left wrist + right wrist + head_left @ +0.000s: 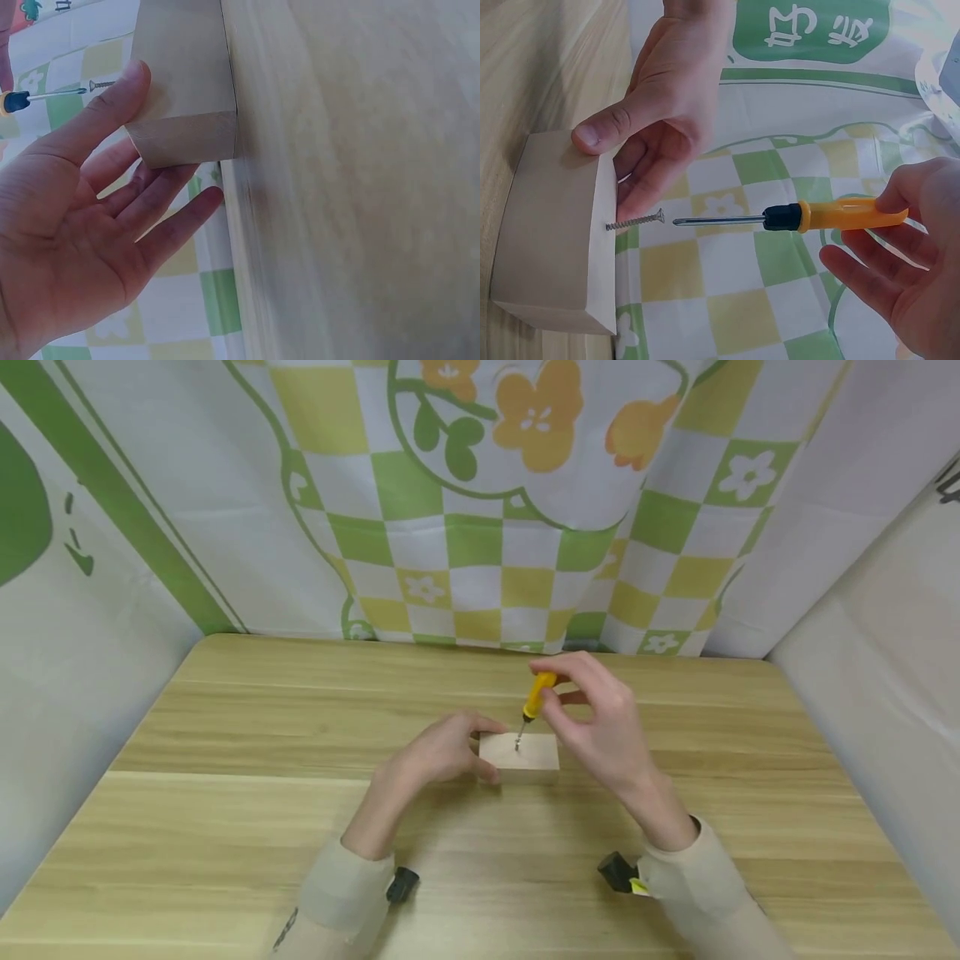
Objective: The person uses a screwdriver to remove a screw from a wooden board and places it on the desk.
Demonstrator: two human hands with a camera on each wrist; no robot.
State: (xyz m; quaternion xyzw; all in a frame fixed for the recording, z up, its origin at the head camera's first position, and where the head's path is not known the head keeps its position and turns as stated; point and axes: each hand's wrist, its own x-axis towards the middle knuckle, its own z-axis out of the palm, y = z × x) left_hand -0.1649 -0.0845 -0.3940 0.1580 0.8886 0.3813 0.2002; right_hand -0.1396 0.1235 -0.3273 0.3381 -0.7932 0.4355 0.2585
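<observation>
A pale wooden block lies on the table, with a screw standing out of its top face. My left hand grips the block's left end, thumb on the near side and fingers on the far side. In my right hand is a yellow-handled screwdriver, pinched near the end of its handle. The right wrist view shows the screwdriver's tip a small gap away from the screw head, roughly in line with it. The left wrist view also shows the block between thumb and fingers.
The wood-grain table spreads around the block on all sides. Behind its far edge hangs a checked, flowered curtain. Pale cloth walls flank the table. A black device is on the right wrist.
</observation>
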